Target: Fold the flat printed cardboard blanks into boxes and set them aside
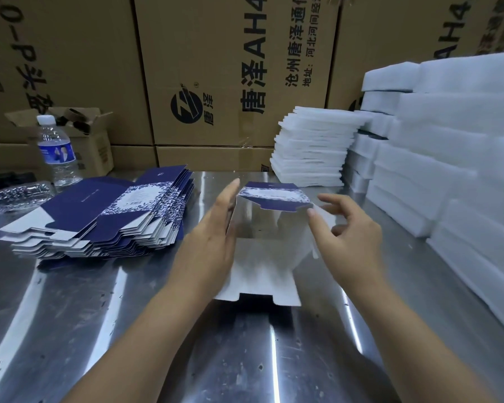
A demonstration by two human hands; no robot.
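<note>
Brown cartons (pixel 216 68) wall off the far side of a steel tabletop (pixel 245 359). White foam pads (pixel 448 155) are stacked high along the right edge, probably waiting as padding for the finished boxes. At left lies a fanned pile of flat navy blanks (pixel 105 216), just beside the work spot, so the next one is an easy reach.

In the centre, a half-formed box (pixel 262 263) stands on the tabletop with its white inside facing the viewer. Its printed far flap (pixel 274 196) is tipped up and its near flap lies flat.

The left hand (pixel 210 242) is open, with straight fingers pressed flat against the box's left wall, seemingly to hold that side upright. The right hand (pixel 352 228) is open too, with loosely bent fingers and the index tip touching the flap's right corner, likely to guide the fold.

A water bottle (pixel 57 149) stands far left, clear of the folding.
</note>
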